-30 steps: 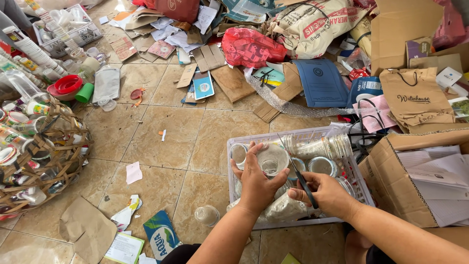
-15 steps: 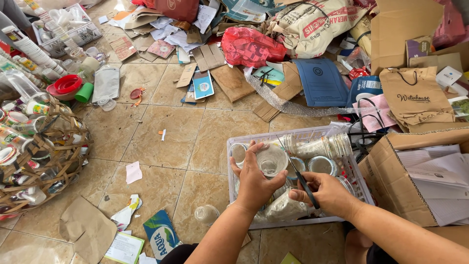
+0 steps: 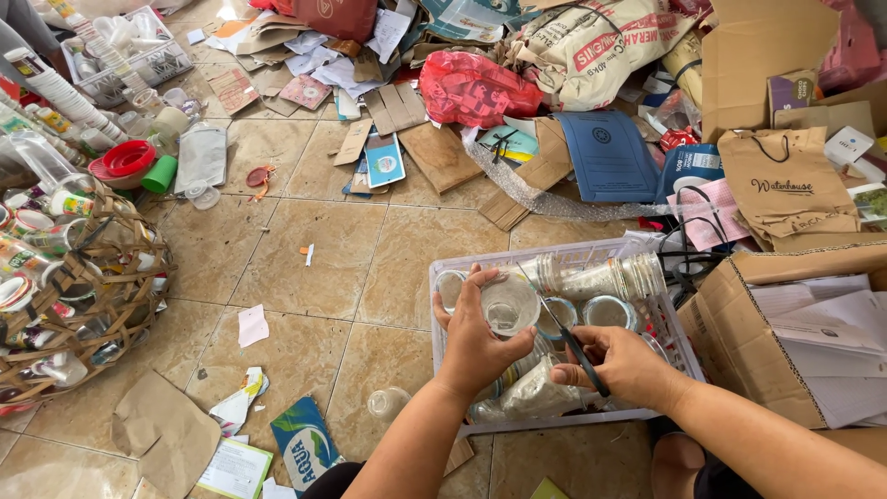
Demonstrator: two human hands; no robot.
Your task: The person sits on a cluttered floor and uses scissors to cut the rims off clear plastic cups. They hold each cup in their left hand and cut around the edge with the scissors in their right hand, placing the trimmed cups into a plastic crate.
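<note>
Clear plastic cup (image 3: 510,305) clamped in the left hand (image 3: 476,346) over the crate (image 3: 443,370); right hand (image 3: 628,365) grips scissors (image 3: 568,337), blades best kept at the rim, clear of the thumb.

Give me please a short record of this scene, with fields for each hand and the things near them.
left hand: holds a clear plastic cup
right hand: holds a thin dark tool, tip toward the cup
below the hands: white plastic crate with more clear cups
far left: woven basket full of cups
floor: tiles, scattered paper and cardboard
</note>
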